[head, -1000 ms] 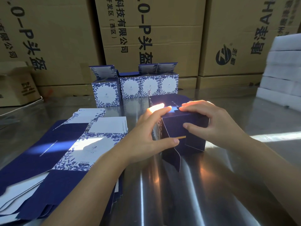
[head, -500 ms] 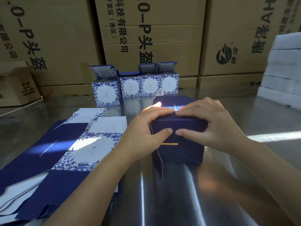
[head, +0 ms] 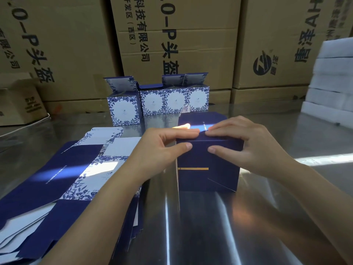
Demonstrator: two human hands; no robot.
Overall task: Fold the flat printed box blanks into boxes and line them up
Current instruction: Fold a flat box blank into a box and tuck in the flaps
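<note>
- Cardboard box (head: 206, 165) — dark blue, smooth, with a thin gold stripe — stands mid-way on the shiny steel table (head: 219, 236).
- Left hand (head: 158, 150) and right hand (head: 250, 146) both pinch its top edge, with fingers flat on top and thumbs on the front. Their fingertips almost meet.
- Flat printed blanks (head: 63, 178) lie in a pile just left.
- Four flowery folded boxes (head: 162, 102) line up behind. To the right the table runs on to white foam blocks (head: 332, 83).

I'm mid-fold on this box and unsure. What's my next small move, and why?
Probably swing the loose flap on the left of the box inward and tuck it: it stands out edge-on, while the left hand and right hand pinch the top edge, thumbs on the flat end.
</note>
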